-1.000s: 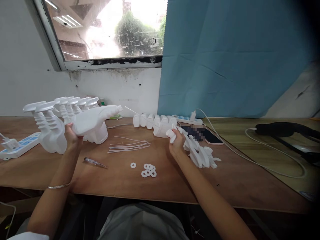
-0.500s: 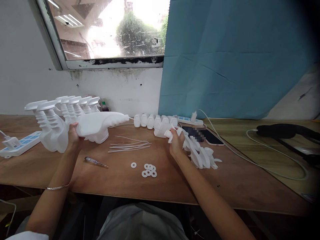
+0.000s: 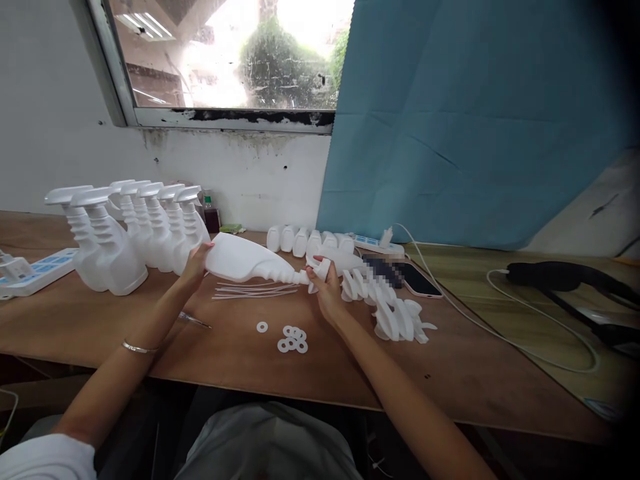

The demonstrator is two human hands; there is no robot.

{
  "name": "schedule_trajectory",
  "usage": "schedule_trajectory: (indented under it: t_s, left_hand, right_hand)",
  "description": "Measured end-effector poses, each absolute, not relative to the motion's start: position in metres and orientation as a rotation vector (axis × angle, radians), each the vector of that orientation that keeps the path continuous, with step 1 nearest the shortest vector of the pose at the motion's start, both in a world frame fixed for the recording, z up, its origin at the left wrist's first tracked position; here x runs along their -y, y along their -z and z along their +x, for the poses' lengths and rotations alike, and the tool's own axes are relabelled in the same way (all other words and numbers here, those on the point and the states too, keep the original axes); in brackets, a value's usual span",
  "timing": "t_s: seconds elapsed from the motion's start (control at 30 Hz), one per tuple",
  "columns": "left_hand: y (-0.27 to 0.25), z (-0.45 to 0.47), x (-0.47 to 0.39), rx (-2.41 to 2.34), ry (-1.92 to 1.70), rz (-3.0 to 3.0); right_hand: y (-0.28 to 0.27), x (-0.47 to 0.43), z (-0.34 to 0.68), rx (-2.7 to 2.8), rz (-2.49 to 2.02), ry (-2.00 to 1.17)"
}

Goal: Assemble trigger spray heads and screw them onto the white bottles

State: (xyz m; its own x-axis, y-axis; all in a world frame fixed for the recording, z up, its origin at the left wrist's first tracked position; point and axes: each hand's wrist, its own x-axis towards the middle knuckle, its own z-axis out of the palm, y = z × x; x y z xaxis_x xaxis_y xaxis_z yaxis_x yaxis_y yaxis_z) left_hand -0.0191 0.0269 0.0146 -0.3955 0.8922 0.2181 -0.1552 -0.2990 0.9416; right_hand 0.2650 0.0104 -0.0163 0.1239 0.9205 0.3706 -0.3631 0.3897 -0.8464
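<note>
My left hand (image 3: 197, 265) grips the base end of a white spray bottle (image 3: 245, 259), held on its side above the table with its neck to the right. At that neck, my right hand (image 3: 327, 295) is closed on a white trigger spray head (image 3: 321, 269). Fingers partly hide where head and neck meet, so I cannot tell how they are joined. Thin white tubes (image 3: 255, 292) lie below the bottle. Several flat white rings (image 3: 293, 339) are nearer the table's front edge. More spray heads (image 3: 397, 317) lie in rows right of my right hand.
Several white bottles with spray heads (image 3: 117, 257) stand at the left beside a power strip (image 3: 57, 269). White bottles (image 3: 300, 242) lie in a row at the back. A phone (image 3: 423, 279), a cable (image 3: 500, 333) and a screwdriver (image 3: 195, 321), partly behind my left forearm, are also around.
My left hand has brought the bottle rightward and turned its neck slightly downward. My right hand has moved left with the spray head, from beside the rows to the bottle's neck.
</note>
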Motion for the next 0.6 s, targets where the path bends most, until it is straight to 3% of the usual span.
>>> schedule_trajectory:
  t_s: [0.6]
  left_hand:
    - [0.009,-0.019,-0.028,-1.106,-1.779,0.959]
  right_hand:
    - [0.009,0.007,0.267,1.312,-0.68,-1.078]
